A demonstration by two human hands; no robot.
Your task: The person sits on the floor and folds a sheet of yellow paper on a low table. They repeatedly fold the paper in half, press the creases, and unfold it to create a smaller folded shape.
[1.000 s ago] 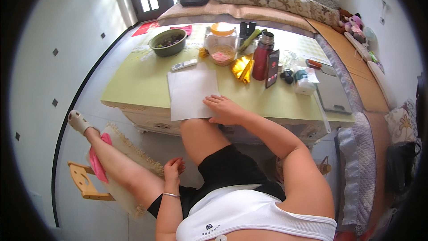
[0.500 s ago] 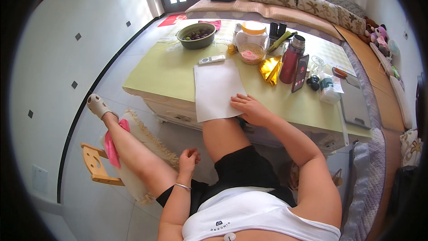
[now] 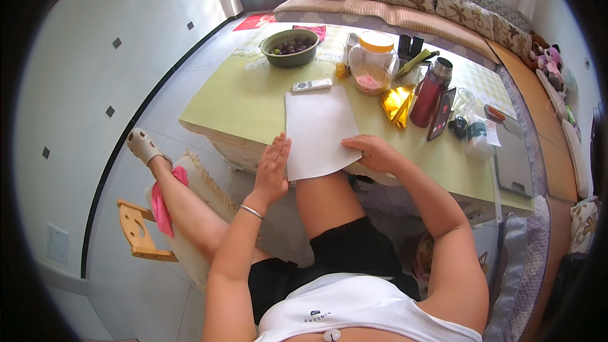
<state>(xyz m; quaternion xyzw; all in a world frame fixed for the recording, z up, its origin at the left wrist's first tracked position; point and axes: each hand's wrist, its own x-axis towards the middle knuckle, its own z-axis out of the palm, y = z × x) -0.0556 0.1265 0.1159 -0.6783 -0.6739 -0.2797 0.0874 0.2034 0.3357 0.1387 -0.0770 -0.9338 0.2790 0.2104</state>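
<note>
A blank white sheet of paper (image 3: 322, 130) lies on the table, its near end hanging past the front edge above my thigh. My right hand (image 3: 375, 153) holds the sheet's right edge near the close corner, fingers on top; its thumb is hidden. Alongside the left edge is my left hand (image 3: 272, 168), fingers stretched out and holding nothing; whether it touches the paper I cannot tell. A white remote control (image 3: 312, 85) rests just beyond the sheet's far edge.
On the table (image 3: 234, 101) stand a green basket of dark fruit (image 3: 289, 57), an orange-lidded jar (image 3: 373, 66), gold foil (image 3: 397, 105), a red thermos (image 3: 430, 96), a propped phone (image 3: 441, 114) and a tissue pack (image 3: 479, 142). A wooden chair (image 3: 142, 231) is at left.
My left hand has risen from beside my lap to the paper's left edge. My right hand has gone from lying on the sheet to gripping its right edge. The view has shifted slightly.
</note>
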